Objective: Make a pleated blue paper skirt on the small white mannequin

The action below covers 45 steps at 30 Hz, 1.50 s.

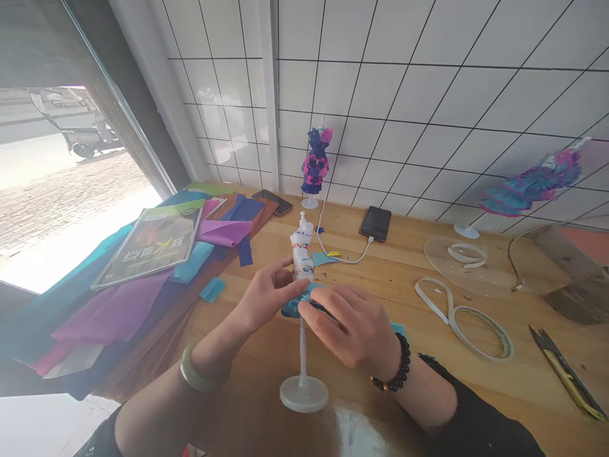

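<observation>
We are seemingly just starting: left hand [266, 295] fingers are pinching the mostly bare mannequin [302, 251], right hand [354, 327] fingers are clamping blue paper [290, 309] to its waist.

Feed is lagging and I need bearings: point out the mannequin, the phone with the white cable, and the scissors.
mannequin [302, 254], head view, on its white torso.
phone [375, 223], head view, middle of its dark screen.
scissors [568, 374], head view, midway along the blades.
</observation>
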Each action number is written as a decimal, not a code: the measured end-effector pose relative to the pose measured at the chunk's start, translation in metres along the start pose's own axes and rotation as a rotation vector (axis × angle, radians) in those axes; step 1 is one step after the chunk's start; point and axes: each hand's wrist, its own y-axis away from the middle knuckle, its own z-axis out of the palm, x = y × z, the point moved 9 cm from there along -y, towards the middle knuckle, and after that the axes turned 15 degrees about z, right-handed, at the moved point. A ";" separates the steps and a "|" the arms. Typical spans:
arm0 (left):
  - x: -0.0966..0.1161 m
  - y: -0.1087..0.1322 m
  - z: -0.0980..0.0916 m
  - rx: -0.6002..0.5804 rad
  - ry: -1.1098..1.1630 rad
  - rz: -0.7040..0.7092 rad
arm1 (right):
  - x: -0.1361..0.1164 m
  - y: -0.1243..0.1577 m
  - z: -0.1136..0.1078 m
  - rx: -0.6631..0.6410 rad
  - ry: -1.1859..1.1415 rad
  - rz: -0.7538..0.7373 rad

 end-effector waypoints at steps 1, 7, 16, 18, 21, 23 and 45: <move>0.000 0.000 0.000 0.000 0.000 0.000 | 0.000 0.000 0.000 -0.001 -0.002 -0.001; 0.000 0.000 0.000 0.004 0.016 0.009 | -0.001 0.004 -0.002 0.018 -0.027 -0.010; 0.005 -0.003 -0.001 -0.016 0.134 0.077 | 0.057 0.000 0.004 -0.061 -0.455 0.484; 0.009 -0.003 0.000 -0.037 0.150 0.120 | 0.073 0.004 0.021 -0.233 -0.553 0.679; 0.014 -0.003 -0.001 -0.067 0.131 0.170 | 0.077 0.010 0.043 -0.513 -0.727 0.816; 0.015 -0.002 -0.001 -0.076 0.122 0.178 | 0.076 0.013 0.050 -0.611 -0.818 0.852; 0.011 -0.003 0.008 -0.243 0.225 0.251 | 0.069 0.015 0.050 -0.543 -0.589 0.837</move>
